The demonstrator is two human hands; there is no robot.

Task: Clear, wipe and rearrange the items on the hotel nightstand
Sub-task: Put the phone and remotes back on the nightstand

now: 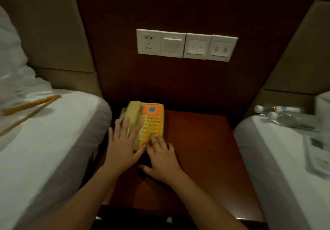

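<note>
the yellow plastic desk telephone with orange keypad (145, 122) sits at the dark red wooden nightstand's (200, 140) back left corner. rigid, probably light, its handset loose; best gripped by both sides. left hand (123, 145) and right hand (161, 155) rest flat on it, fingers spread, grasping nothing.

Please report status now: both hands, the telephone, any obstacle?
Left hand and right hand flat on the telephone, fingers straight. Telephone at nightstand back-left corner. No obstacle seen.

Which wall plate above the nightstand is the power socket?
The leftmost plate of the four: it alone shows plug holes; the other three are switch panels.
</note>
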